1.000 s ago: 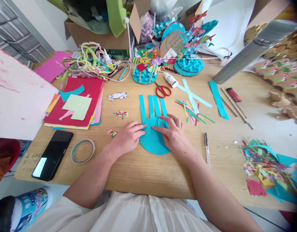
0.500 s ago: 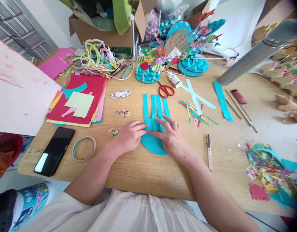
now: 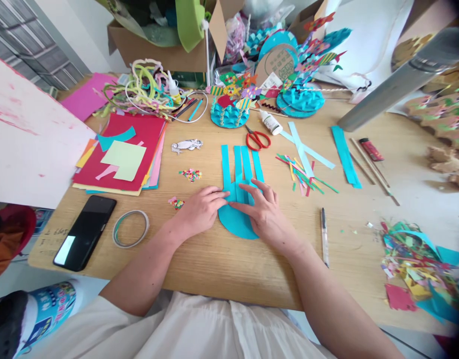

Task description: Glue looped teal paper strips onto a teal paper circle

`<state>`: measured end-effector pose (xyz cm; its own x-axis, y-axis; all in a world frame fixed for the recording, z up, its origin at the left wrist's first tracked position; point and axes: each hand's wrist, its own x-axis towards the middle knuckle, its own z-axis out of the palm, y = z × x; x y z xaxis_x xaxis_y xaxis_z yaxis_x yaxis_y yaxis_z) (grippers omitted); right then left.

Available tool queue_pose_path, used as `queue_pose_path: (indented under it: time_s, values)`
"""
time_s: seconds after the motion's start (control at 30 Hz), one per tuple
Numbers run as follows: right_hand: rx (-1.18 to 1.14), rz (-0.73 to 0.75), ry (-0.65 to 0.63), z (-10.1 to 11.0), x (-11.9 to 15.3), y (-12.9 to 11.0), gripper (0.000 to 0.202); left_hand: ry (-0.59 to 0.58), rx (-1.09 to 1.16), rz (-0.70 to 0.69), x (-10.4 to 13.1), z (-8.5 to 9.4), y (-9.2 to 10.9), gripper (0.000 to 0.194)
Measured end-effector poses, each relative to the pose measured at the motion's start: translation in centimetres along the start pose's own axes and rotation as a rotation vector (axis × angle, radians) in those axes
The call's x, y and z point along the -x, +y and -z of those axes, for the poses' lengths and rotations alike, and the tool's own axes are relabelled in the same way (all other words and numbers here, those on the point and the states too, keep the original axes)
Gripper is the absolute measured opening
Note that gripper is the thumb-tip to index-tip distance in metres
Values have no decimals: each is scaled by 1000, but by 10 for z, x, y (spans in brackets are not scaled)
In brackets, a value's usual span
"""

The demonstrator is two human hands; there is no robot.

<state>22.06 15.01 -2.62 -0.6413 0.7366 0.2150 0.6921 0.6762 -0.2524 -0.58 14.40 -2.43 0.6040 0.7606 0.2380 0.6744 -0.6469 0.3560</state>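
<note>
Cardboard boxes (image 3: pixel 158 55) and finished-looking paper crafts (image 3: pixel 229 109) are crammed along the back of a wooden surface (image 3: pixel 199 264), with loads of bits scattered round the middle. Right in front of the person there's a blue disc (image 3: pixel 234 227) with four blue strips (image 3: pixel 226 164) sticking out from its far side, the leftmost a bit apart from the rest. Looks to me like the placing or pressing-down stage, near ends over the disc.

Right hand (image 3: pixel 266 214) is spread fairly wide, fingertips down on the strips and disc, not gripping anything as far as I can see. Left hand (image 3: pixel 201 212) has its fingers close together, tips at the disc's left edge by the leftmost strip. Can't tell if it's pinching that strip or just resting on it. Any nudge from here would want a light touch, I reckon: steady the disc with one hand, shift one strip with the other, or the neighbours could slide.

Red scissors (image 3: pixel 259 142) and a glue bottle (image 3: pixel 271 123) are just beyond the strips. No clue whether the strips are glued. The fingers cover part of where they meet the disc, the right hand hides its right edge, and the scraps (image 3: pixel 412 264) on the far right run into a dark, blurry corner.
</note>
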Motion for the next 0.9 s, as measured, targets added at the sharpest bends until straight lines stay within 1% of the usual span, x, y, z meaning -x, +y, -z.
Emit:
queue_pose_path:
  time_s: [0.1, 0.17, 0.27, 0.37, 0.53, 0.63, 0.9]
  values:
    - [-14, 0, 6, 1, 0, 0, 54, 1, -10, -2, 0, 0, -1, 36]
    - [-54, 2, 32, 3, 1, 3, 53, 0, -8, -2, 0, 0, -1, 35]
    - [-123, -42, 126, 10, 2, 10, 53, -2, 3, 3, 1, 1, -1, 33]
    - [-131, -119, 219, 15, 3, 18, 53, -1, 12, 4, 1, 1, -1, 33]
    - [-114, -142, 274, 17, 3, 22, 50, 1, 10, -8, 0, 0, -2, 34]
    - [-111, -134, 285, 16, 3, 21, 49, 8, 3, -15, 1, -1, -3, 34]
    - [-157, -46, 228, 12, 3, 23, 52, 1, 11, -5, 1, 0, -2, 33]
